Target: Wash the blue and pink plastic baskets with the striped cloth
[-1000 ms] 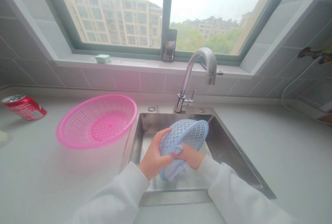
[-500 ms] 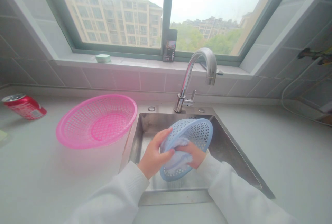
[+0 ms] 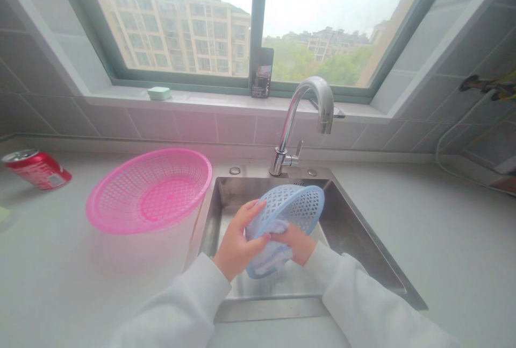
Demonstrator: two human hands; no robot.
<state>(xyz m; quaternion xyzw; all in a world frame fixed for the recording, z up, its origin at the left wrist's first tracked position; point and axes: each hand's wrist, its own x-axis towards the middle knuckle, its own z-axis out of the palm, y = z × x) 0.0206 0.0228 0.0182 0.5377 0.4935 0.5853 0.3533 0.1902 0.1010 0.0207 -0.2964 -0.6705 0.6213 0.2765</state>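
A light blue plastic colander (image 3: 282, 203) is held tilted over the steel sink (image 3: 350, 229). My left hand (image 3: 238, 240) grips its left rim, thumb on the near side and fingers around the outside. Inside the colander, my right hand (image 3: 296, 241) is closed on a pale, whitish-lilac cloth (image 3: 271, 255) pressed against the inner wall. Part of the cloth hangs below the fingers, and some of my right fingers are hidden in its folds.
A pink plastic colander (image 3: 149, 192) stands left of the sink. Farther left, a red drink can (image 3: 37, 169) lies tipped. Behind the sink rises a chrome faucet (image 3: 302, 116). On the windowsill are a phone (image 3: 262, 72) and a pale green block (image 3: 159, 93).
The blue colander has turned a little, showing less of its inside, and its right rim sits slightly farther left. My right hand and the cloth have shifted slightly left and down.
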